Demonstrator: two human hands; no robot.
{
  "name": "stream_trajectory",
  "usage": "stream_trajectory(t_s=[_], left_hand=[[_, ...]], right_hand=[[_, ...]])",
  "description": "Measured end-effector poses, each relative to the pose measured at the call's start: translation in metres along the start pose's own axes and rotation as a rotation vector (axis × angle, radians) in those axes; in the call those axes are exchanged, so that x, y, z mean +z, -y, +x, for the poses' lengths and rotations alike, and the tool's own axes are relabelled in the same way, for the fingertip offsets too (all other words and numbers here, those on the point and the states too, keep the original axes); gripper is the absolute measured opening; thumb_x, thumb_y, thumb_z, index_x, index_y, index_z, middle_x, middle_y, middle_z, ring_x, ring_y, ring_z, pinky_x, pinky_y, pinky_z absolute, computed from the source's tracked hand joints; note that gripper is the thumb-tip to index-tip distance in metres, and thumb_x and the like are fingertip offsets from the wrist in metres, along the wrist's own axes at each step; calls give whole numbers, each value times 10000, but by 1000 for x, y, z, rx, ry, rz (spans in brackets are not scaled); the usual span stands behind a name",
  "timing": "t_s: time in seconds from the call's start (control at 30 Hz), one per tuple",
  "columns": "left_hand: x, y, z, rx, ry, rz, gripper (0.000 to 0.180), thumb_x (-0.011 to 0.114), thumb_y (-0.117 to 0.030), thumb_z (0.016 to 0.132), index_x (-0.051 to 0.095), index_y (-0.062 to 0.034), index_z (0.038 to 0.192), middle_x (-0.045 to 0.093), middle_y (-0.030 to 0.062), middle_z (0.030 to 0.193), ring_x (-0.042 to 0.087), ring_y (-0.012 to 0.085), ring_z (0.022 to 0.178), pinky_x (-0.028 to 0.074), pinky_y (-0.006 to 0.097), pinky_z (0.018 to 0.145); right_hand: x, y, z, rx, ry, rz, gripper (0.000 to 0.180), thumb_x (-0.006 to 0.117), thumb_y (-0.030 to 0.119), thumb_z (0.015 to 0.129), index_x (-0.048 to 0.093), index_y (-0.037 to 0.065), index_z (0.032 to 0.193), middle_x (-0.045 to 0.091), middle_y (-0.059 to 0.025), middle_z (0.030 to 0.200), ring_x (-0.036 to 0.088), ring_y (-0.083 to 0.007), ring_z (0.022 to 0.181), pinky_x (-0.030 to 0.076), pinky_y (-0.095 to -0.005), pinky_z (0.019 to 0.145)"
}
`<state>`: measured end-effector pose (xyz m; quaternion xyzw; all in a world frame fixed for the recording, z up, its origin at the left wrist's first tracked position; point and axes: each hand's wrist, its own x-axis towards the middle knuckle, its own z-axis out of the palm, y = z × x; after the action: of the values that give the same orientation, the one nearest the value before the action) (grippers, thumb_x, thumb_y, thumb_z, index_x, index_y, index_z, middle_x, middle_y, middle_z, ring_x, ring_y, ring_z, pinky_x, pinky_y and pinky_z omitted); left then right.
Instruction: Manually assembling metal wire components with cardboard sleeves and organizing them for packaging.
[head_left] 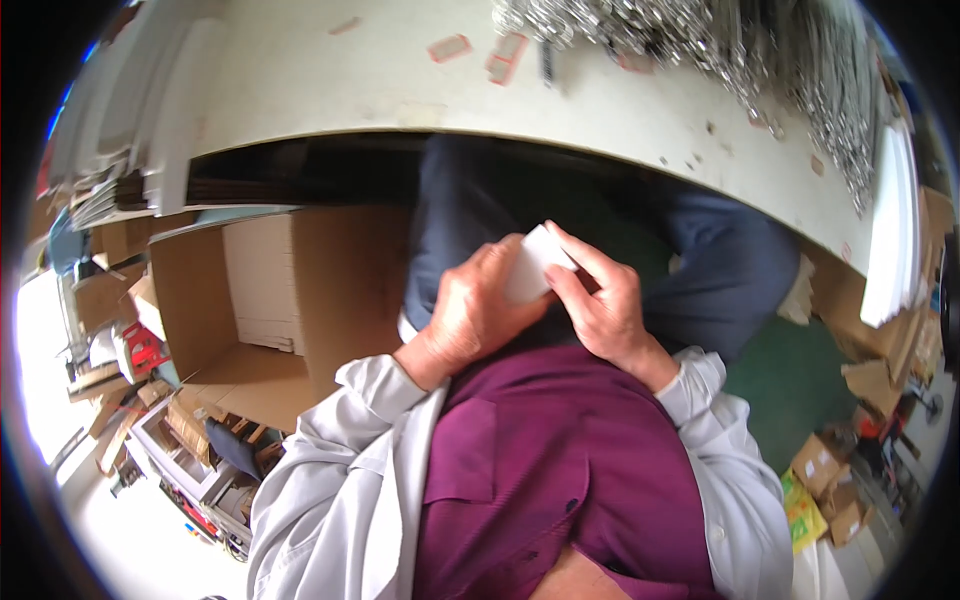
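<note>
A small white card (535, 262) is held at the frame's centre, over the lap; it is pinched by the left hand (470, 315) from seven o'clock and the right hand (605, 305) from four o'clock, apparently to steady it; an open cardboard box (290, 300) stands at nine o'clock, within reach; metal clips (700, 40) are heaped on the white table (400, 90) at one o'clock.

White table (330, 90), heap of metal parts (700, 40), red-edged labels (450, 47)

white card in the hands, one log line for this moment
left hand grips white card | right hand pinches its edge | over lap, below table
</note>
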<state>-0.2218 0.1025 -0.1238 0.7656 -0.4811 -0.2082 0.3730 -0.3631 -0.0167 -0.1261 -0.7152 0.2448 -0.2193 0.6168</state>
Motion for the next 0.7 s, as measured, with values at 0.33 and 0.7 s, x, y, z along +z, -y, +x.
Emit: stream_trajectory(t_s=[0.33,0.7], left_hand=[[-109,24,3,-323,321,-326,308,792,-199,913,696,11,1116,693,73,904,623,128,833,526,320,753],[-285,120,96,-305,-439,873,235,710,-207,899,673,-4,1011,707,261,936,692,457,920,548,520,827]], right_hand=[[-27,24,48,-198,-147,-184,286,684,68,979,678,-44,1241,731,-130,1079,683,-158,828,561,-296,762],[-50,9,107,-465,-375,-650,80,690,34,938,713,-9,1001,720,-140,1011,702,-294,906,582,-386,768]])
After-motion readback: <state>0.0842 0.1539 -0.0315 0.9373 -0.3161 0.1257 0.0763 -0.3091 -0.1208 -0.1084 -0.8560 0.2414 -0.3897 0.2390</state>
